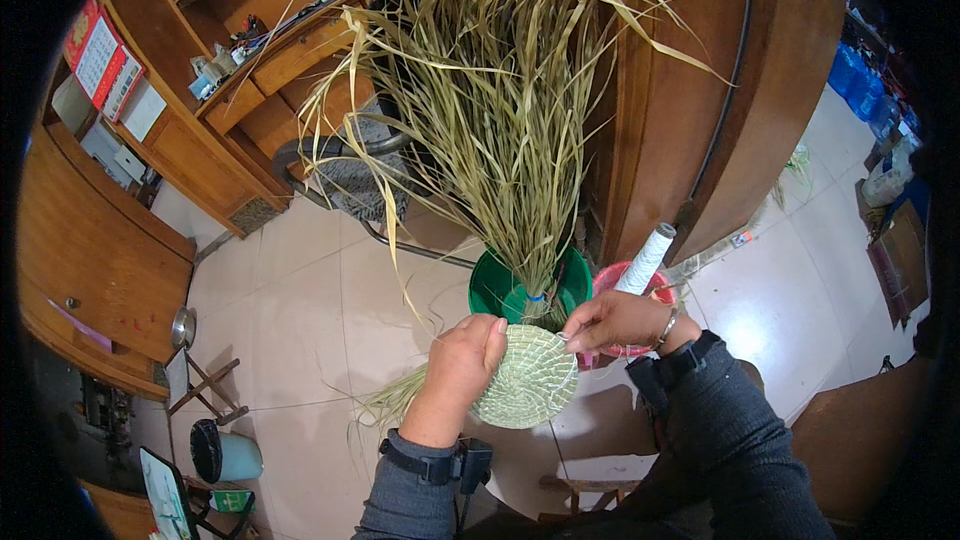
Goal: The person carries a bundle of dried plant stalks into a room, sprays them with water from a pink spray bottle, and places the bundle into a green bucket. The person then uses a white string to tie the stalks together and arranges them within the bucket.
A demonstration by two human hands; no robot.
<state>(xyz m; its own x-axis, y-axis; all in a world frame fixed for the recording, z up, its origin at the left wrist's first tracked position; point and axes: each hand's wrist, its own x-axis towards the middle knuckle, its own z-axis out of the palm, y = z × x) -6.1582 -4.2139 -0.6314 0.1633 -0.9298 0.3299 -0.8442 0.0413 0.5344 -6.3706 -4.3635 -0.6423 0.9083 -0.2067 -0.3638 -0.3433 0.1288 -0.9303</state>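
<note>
My left hand (466,356) grips the upper left edge of a round coiled grass mat (525,386), pale green with rows of light stitches. At its upper right rim my right hand (619,321) pinches a thin white thread (562,337); whether a needle is between the fingertips is too small to tell. A tail of loose grass blades (397,394) sticks out left, behind my left wrist. Just beyond the mat, a tall bundle of dried grass (510,165), bound with a blue tie (535,298), stands in a green bucket (484,292).
A cone of white thread (646,259) stands in a red bucket (611,277) beyond my right hand. Behind the grass is a metal-framed chair (367,180). A wooden cabinet (675,105) rises at right, and a desk (247,101) at left. A bin (236,457) is lower left.
</note>
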